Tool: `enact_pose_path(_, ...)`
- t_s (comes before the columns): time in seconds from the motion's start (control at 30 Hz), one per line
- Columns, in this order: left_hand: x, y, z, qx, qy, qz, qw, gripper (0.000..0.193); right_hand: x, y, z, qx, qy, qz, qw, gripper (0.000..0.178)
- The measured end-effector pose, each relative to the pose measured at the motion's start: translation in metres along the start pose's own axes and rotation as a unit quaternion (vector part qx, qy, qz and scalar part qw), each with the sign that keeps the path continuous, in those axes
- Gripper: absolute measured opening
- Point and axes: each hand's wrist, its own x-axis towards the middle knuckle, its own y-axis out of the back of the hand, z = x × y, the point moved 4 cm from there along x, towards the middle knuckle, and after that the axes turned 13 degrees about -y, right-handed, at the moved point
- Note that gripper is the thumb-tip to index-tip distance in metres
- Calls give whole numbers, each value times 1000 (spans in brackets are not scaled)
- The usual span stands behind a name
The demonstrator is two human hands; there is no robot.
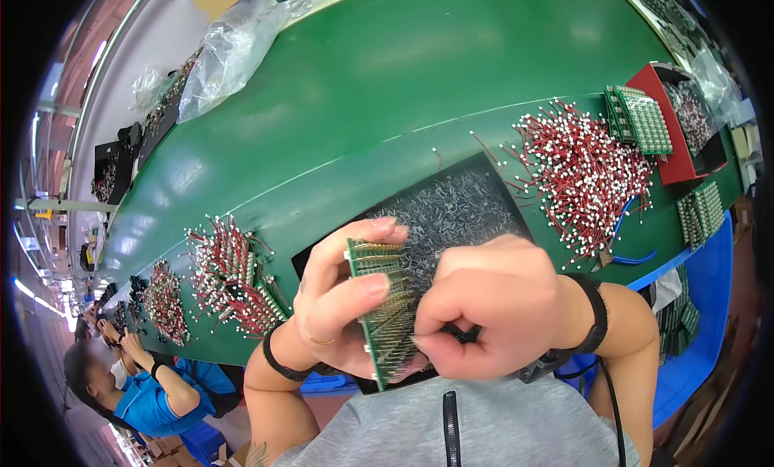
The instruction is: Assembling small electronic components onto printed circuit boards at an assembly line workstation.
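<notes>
My left hand [339,298] grips a green circuit board panel [363,261], held tilted on edge, with rows of thin metal pins standing out toward my right hand. Close beside those pins, my right hand [492,310] is closed in a pinch, thumb against curled fingers. Whatever sits between those fingertips is hidden or too small to make out. Under both hands lies a black tray [500,170] filled with many small, shiny, dark-grey slivers [451,209].
Red wires with white connectors [576,177] are heaped right of the tray. Wired boards [234,282] lie left. Board stacks [645,116] stand by a red box [677,149]. Blue-handled pliers [633,257] rest near a blue bin [709,322]. A co-worker in blue [165,386] sits left.
</notes>
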Motion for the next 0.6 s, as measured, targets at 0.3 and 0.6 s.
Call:
enact_pose_path(0.3, -2, -3, -1, -20, 16, 11, 1000, 87, -1, 0, 0, -16, -6, -11, 1000, 20)
enact_pose_path(0.6, -6, 1, 1, -25, 30, 36, 999, 88, 1, 0, -3, -15, -11, -21, 1000, 20)
